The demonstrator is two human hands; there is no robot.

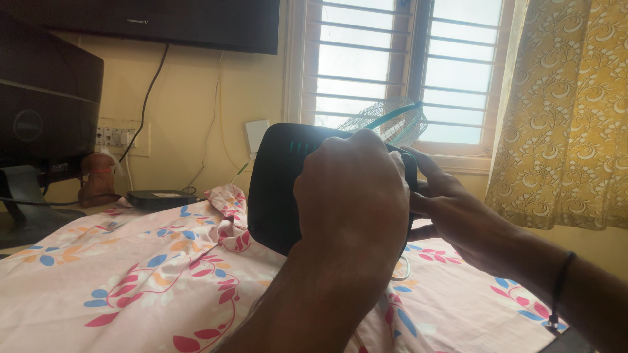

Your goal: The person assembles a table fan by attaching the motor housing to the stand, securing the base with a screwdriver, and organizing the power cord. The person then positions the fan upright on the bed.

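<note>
black device point(275, 189) upright, frame centre, above floral cloth point(150, 274) | left hand point(353, 189) fingers curled tight over its top edge, nearer camera | right hand point(451, 209) clamps right edge, behind | long axis near vertical

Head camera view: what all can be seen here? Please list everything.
black device: one, black with small green lights, held upright over the cloth, middle.
floral cloth: one, pink with blue, orange and red flowers, spread across the bottom.
monitor: one, dark, far left.
small black box: one, on the surface behind the cloth.
brown figurine: one, beside the monitor.
switchboard: one, white, on the wall.
window: one, barred, bright.
mesh racket: one, teal, at the window.
curtain: one, yellow patterned, right.
left hand: gripping the device's front.
right hand: holding the device's right edge; black wristband.
</note>
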